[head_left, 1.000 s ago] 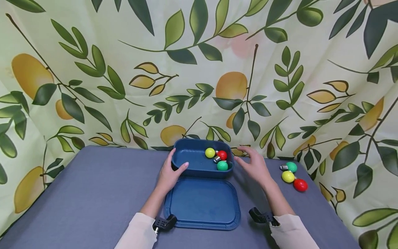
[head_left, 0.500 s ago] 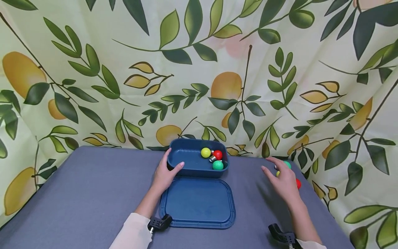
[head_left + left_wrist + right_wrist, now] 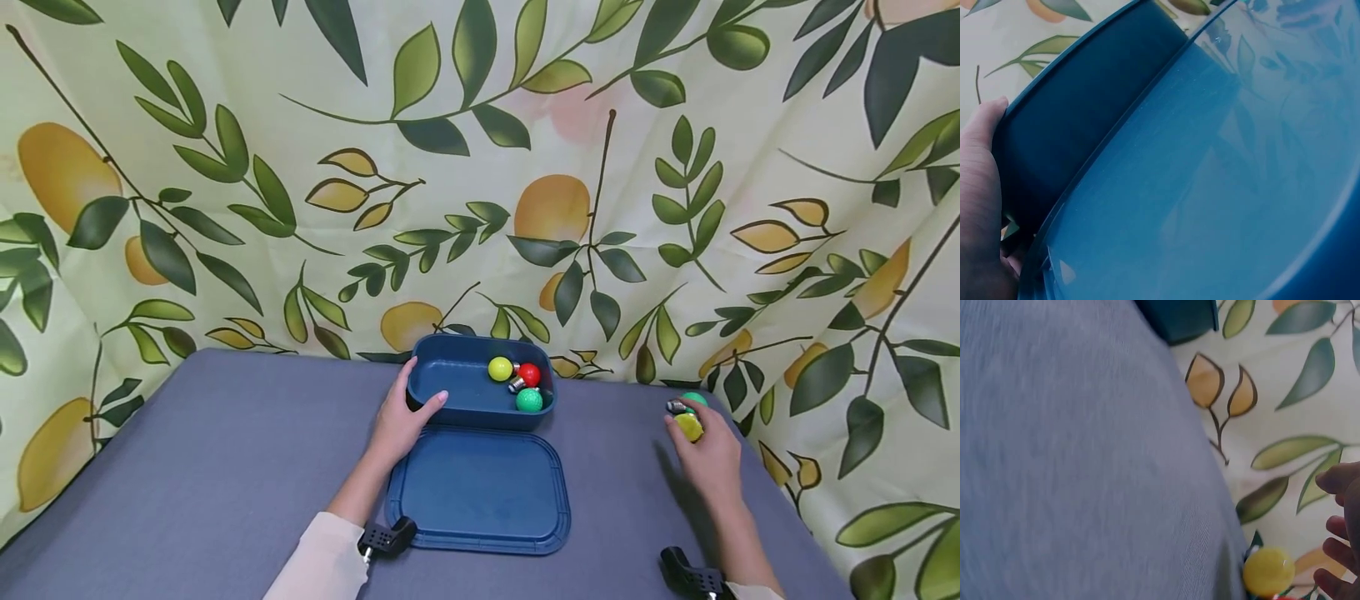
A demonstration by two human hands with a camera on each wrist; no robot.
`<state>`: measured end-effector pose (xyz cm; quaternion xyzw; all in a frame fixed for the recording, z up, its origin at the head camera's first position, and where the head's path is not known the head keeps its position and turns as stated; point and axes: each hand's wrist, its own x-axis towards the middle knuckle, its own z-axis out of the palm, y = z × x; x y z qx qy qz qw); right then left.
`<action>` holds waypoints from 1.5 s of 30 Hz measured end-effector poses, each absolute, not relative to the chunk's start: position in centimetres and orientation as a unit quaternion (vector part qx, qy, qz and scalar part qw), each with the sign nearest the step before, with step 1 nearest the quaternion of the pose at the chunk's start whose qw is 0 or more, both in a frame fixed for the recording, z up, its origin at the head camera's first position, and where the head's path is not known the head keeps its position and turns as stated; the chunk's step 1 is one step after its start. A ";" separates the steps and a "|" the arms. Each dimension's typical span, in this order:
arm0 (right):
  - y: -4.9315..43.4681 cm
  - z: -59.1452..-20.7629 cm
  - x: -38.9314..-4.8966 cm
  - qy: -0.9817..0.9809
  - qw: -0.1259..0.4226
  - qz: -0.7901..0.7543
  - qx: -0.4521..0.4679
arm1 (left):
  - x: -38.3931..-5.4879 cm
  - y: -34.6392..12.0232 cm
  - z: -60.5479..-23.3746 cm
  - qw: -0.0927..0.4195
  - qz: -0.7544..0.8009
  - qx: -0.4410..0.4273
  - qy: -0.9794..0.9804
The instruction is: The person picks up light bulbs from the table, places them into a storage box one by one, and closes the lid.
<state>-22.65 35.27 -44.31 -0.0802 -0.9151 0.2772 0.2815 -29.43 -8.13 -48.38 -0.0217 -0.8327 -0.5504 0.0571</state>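
My left hand (image 3: 396,423) grips the left end of a dark blue open box (image 3: 450,382), thumb on the front and fingers along the side. Inside, toward the right, lie a yellow bulb (image 3: 500,369), a red bulb (image 3: 528,374) and a green bulb (image 3: 528,400). My right hand (image 3: 714,458) is over a second group at the far right, thumb and forefinger on either side of a yellow bulb (image 3: 688,427). Fingers (image 3: 1338,550) look spread and apart from that bulb in the right wrist view. Behind it sits a green bulb (image 3: 695,399); a red one is mostly hidden.
A blue lid (image 3: 480,492) lies flat in front of the box. Grey cloth (image 3: 247,475) covers the table. A leaf-patterned curtain (image 3: 450,167) hangs close behind the box and along the right side.
My right hand has left the box's right end, moved right and come down at the loose bulbs there. My left hand has stayed on the box.
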 end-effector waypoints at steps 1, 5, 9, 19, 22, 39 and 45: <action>35.6 -44.5 -22.6 -0.914 0.285 0.276 -0.086 | -29.4 -8.1 -48.4 0.057 -0.551 -0.022 -0.832; 36.6 -45.3 -22.3 -0.909 0.291 0.275 -0.113 | -29.5 -8.0 -48.5 0.057 -0.551 -0.019 -0.833; 37.5 -45.9 -22.2 -0.902 0.298 0.277 -0.144 | -29.6 -8.0 -48.6 0.057 -0.549 -0.019 -0.834; 39.1 -47.6 -22.2 -0.909 0.277 0.264 -0.167 | -29.6 -8.2 -48.7 0.057 -0.548 -0.021 -0.834; 39.3 -47.9 -22.3 -0.909 0.269 0.271 -0.165 | -29.7 -8.2 -48.7 0.058 -0.548 -0.021 -0.834; 38.5 -49.0 -22.1 -0.890 0.270 0.312 -0.195 | -29.7 -8.1 -49.1 0.060 -0.549 -0.022 -0.834; 38.3 -48.7 -22.0 -0.892 0.267 0.308 -0.195 | -29.7 -8.1 -49.0 0.060 -0.545 -0.024 -0.836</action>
